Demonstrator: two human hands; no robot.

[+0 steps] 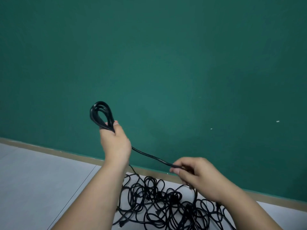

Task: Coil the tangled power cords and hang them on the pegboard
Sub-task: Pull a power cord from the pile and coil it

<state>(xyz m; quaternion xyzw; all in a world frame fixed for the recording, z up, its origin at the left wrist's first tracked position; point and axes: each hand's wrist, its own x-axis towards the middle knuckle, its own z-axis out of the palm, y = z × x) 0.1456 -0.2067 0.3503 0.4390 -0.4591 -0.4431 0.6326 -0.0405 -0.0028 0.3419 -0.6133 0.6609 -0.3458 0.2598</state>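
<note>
My left hand (pixel 114 143) is raised in front of the green wall and grips a small coil of black cord (pixel 100 113) whose loops stick up above my fist. A straight stretch of the same cord (pixel 151 156) runs down and right to my right hand (pixel 194 175), which pinches it between thumb and fingers. Below both hands a tangled pile of black power cords (pixel 166 201) lies on the grey floor, with a plug (pixel 122 224) visible at its left edge. No pegboard is in view.
A dark green wall (pixel 166 63) fills most of the view, and a tan baseboard (pixel 49 151) meets the light grey tiled floor (pixel 41 180) at its foot. Two small white marks (pixel 277 121) sit on the wall at the right.
</note>
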